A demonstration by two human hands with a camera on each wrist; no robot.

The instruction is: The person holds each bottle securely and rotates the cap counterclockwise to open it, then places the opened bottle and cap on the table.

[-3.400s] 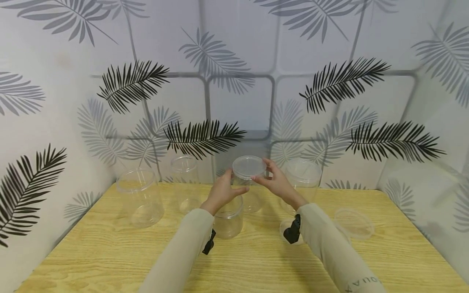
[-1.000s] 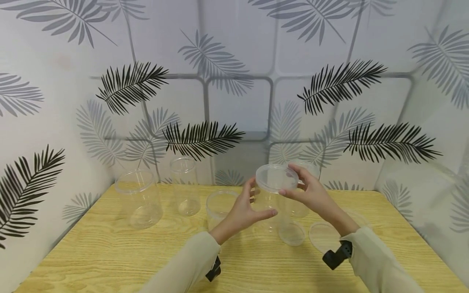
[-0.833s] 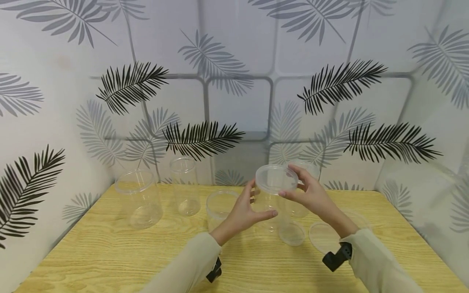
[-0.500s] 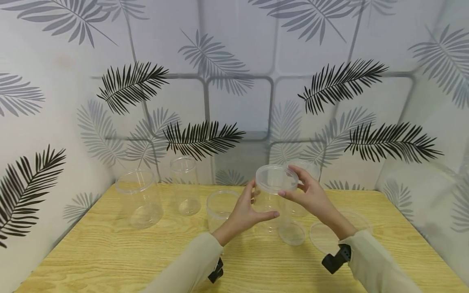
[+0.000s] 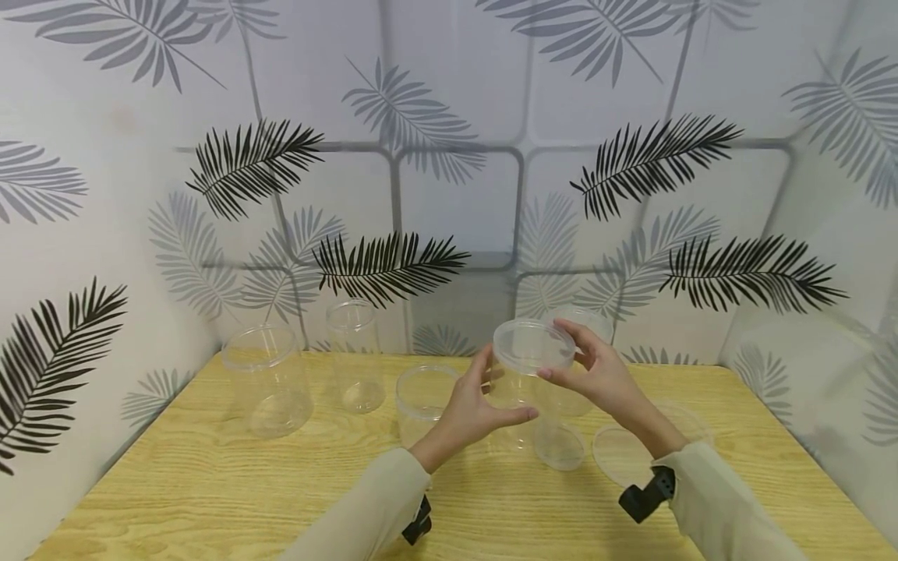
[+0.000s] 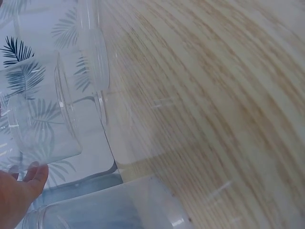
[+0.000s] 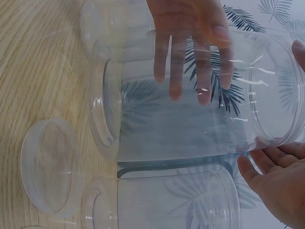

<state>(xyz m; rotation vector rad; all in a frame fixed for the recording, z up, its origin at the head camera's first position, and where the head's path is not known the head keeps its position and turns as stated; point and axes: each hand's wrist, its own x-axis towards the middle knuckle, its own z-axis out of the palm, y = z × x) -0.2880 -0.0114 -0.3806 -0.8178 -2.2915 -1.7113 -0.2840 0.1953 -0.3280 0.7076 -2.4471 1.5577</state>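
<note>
Right hand (image 5: 596,376) pinches upright jar (image 5: 533,354) by its top edge, left hand (image 5: 468,411) straight-fingered along its side — likely steadying it — jar between low tub (image 5: 414,411) and loose lid (image 5: 560,447).

A yellow wood-grain table (image 5: 210,499) stands before a pale wall (image 5: 459,70) printed with black fronds (image 5: 256,161) and grey fronds (image 5: 410,117).

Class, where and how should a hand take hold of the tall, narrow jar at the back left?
Probably around mid-height, from the front: the narrow jar stands upright, its slim, round body looks easy to encircle, and the patterned wall rises behind.
</note>
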